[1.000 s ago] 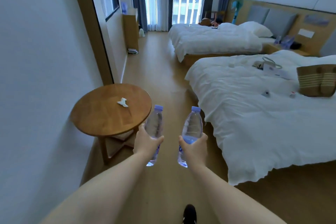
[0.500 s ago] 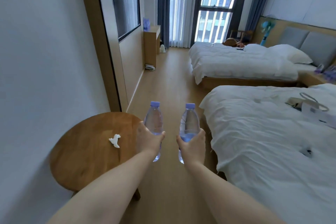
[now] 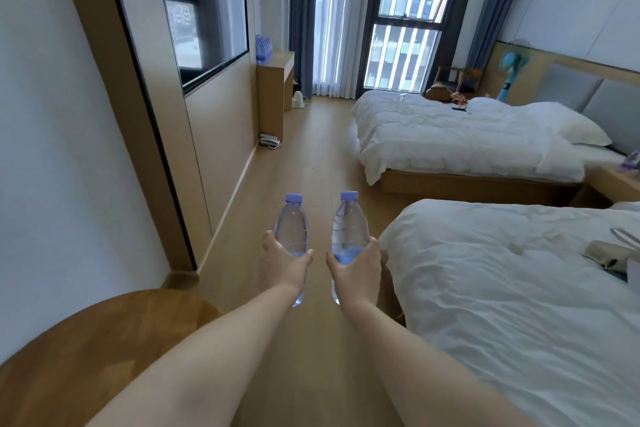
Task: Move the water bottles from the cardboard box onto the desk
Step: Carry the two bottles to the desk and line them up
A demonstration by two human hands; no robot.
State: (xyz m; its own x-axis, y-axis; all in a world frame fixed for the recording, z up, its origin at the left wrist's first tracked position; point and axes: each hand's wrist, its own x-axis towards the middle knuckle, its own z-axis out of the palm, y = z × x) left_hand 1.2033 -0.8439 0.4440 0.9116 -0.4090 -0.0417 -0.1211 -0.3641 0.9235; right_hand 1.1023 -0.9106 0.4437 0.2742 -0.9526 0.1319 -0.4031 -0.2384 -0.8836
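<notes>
Bottles, one in each hand, are what I see held out in front over the wooden floor. My left hand is wrapped around the lower half of the left bottle, and my right hand grips the right bottle the same way. Both bottles stand upright with their purple caps on, side by side, not touching each other. A round wooden table fills the lower left corner, beside my left forearm. To the right lies a bed with white sheets, and a second bed sits further back. Against the left wall, well ahead near the curtains, stands the desk, with a cluster of bottles on its top.
</notes>
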